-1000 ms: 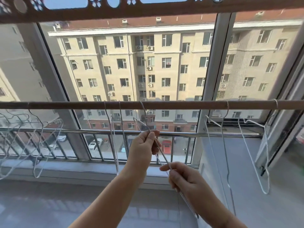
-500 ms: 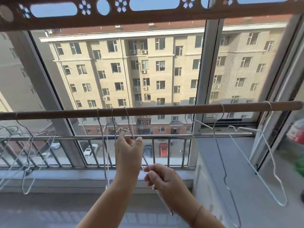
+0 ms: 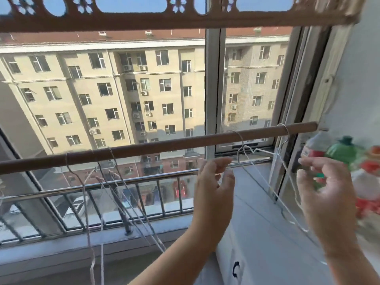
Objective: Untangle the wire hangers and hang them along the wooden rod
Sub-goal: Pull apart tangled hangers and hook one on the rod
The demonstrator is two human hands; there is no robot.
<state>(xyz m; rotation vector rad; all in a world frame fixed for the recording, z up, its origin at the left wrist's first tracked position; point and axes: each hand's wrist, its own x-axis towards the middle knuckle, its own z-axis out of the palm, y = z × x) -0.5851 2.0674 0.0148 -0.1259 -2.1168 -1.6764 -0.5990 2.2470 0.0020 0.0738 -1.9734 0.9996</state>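
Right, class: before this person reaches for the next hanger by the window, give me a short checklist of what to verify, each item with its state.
1. Left hand free: ok, fingers open.
2. Right hand free: ok, open, though blurred.
3. Wooden rod has bare space between the groups: ok.
4. Right hangers hooked on the rod: ok.
5. Middle hangers untangled: cannot tell, wires cross.
6. Bottles clear of the right hand: cannot tell.

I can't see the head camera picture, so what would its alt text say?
Two bare hands, left hand and right hand, reach open-fingered toward white wire hangers hooked on a wooden rod across a balcony window. More hangers hang bunched further left; an apartment block fills the view outside.
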